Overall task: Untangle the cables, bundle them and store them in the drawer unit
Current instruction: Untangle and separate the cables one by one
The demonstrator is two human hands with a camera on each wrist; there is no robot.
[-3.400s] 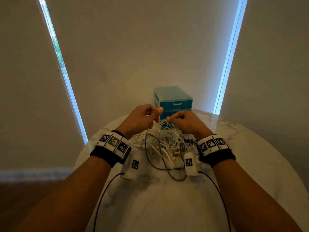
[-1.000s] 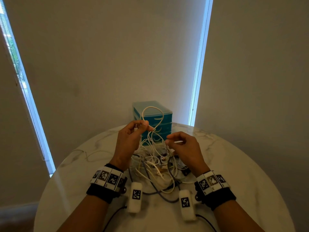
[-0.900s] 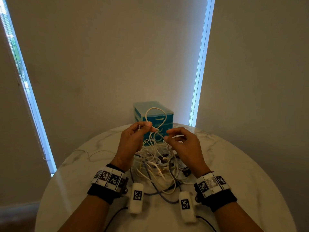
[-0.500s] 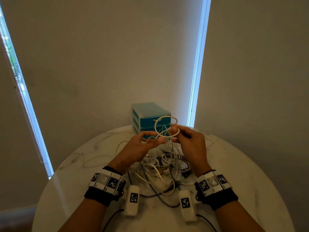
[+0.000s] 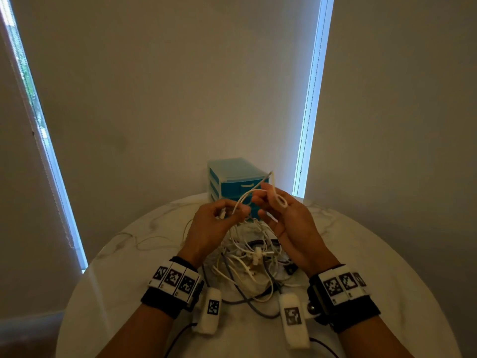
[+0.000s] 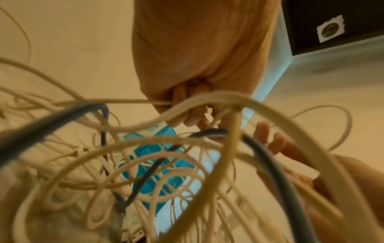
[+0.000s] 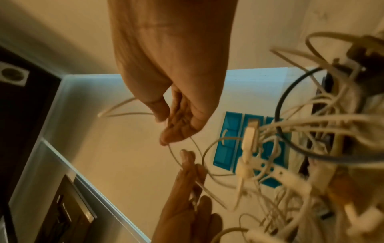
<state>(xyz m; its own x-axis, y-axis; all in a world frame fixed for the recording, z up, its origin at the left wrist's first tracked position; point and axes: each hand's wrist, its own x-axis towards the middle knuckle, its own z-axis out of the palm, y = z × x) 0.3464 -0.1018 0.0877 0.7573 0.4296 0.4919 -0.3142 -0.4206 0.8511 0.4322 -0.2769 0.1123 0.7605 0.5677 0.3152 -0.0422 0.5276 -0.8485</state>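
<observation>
A tangle of white and grey cables (image 5: 253, 262) lies on the round marble table (image 5: 374, 254). Both hands are raised above it, close together. My left hand (image 5: 232, 211) pinches one thin white cable (image 5: 254, 191) near its plug. My right hand (image 5: 260, 200) pinches the same cable a little higher, with a small loop of it draped over the fingers and a free end sticking up. The teal drawer unit (image 5: 237, 182) stands shut just behind the hands. In the left wrist view the left hand's fingers (image 6: 187, 115) curl round the cable; in the right wrist view the right hand (image 7: 166, 141) pinches it.
The drawer unit (image 7: 228, 139) backs onto a plain wall between two bright window strips (image 5: 309, 112). White camera modules (image 5: 211, 311) hang under both wrists, near the table's front. Bare marble shows left and right of the tangle.
The round loop held up between the hands half a second ago is gone; the cable now runs between both hands, with a small loop over the right fingers. The hands have drawn slightly apart.
</observation>
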